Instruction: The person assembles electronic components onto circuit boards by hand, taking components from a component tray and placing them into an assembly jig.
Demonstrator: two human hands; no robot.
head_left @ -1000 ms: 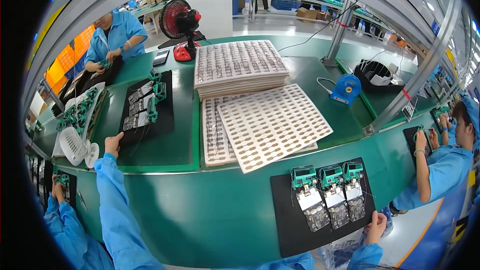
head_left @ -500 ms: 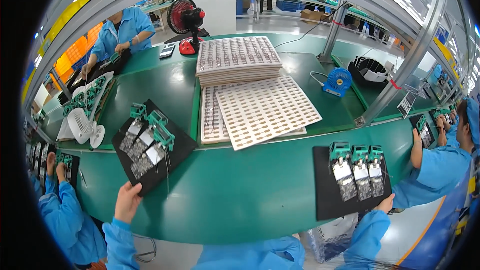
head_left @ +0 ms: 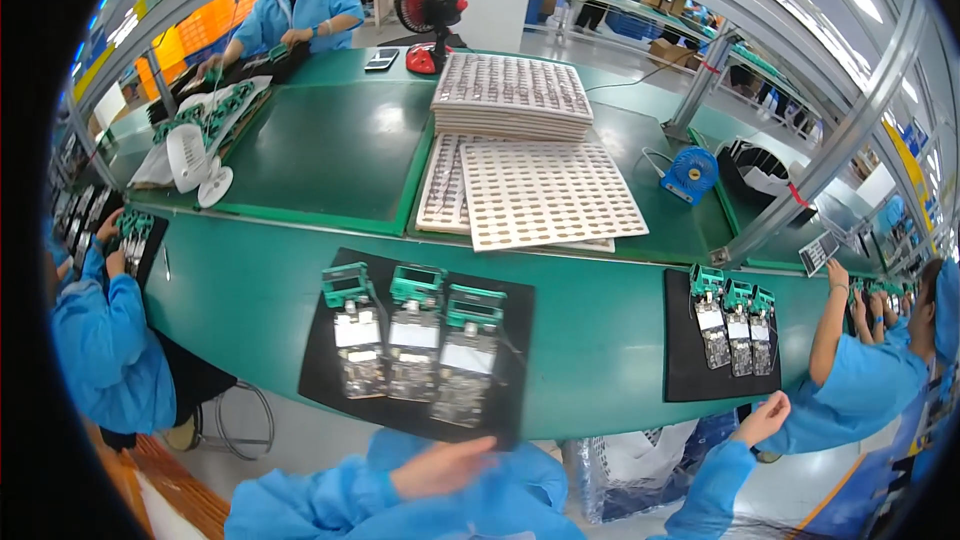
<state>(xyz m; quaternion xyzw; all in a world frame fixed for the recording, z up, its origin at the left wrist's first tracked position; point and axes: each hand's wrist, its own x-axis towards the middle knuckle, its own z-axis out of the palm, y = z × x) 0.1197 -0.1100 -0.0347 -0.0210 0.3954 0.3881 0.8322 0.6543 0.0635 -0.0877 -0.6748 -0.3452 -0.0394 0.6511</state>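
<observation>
My left hand, blurred by motion, is at the near right corner of a black mat, its fingers closed on the edge. On that mat lie three circuit boards side by side, each with a white patch and a green frame-like part at its far end; thin wires trail beside them. Off to the right, my right hand holds nothing, fingers loosely bent, close to the near right corner of a second black mat. That mat carries three similar circuit boards.
White trays are stacked beyond the green bench, with a loose slotted tray in front. A blue fan, a white fan and a red-black fan stand around. Co-workers sit left and right; a metal post rises at right.
The left mat has swung from a slant to nearly square and come closer to me, my left hand moving right with it. My right hand has come off the right mat's corner. The view has shifted.
</observation>
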